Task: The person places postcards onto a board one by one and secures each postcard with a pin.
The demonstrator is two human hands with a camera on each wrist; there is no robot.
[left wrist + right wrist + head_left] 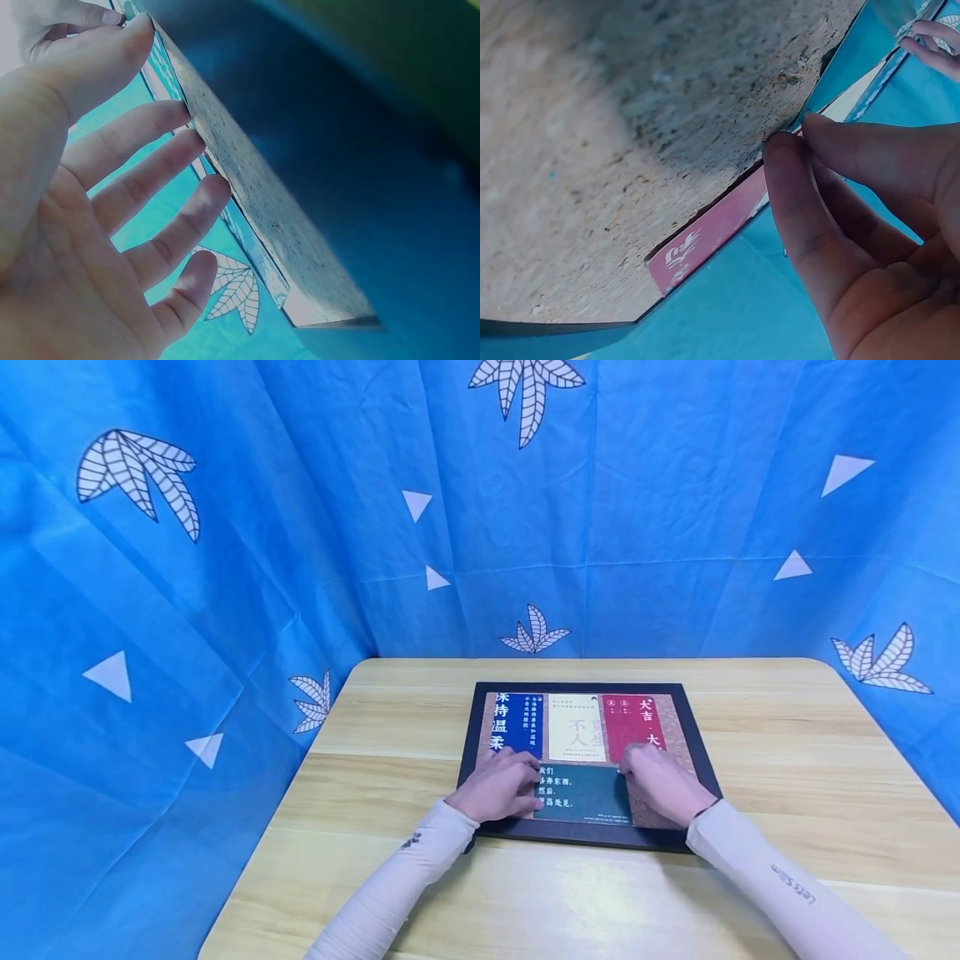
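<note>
A cork board (678, 735) in a black frame lies on the table, with a green card (585, 793) with white writing along its near part. My left hand (498, 785) rests at the green card's left end, its fingers spread and lightly bent, fingertips at the card's edge. At the card's upper right corner, my right hand (660, 783) pinches a small pin, mostly hidden between thumb and index fingertip. In the right wrist view those fingertips (784, 142) meet just at the cork surface. Behind the green card sit a blue card (517, 722), a cream card (576, 722) and a red card (624, 720).
The wooden table (795, 752) extends around the board on every side. A blue curtain (660, 510) printed with white leaves and triangles hangs behind the table and along its left. Small dark dots, apparently pins, show at the tops of the upper cards.
</note>
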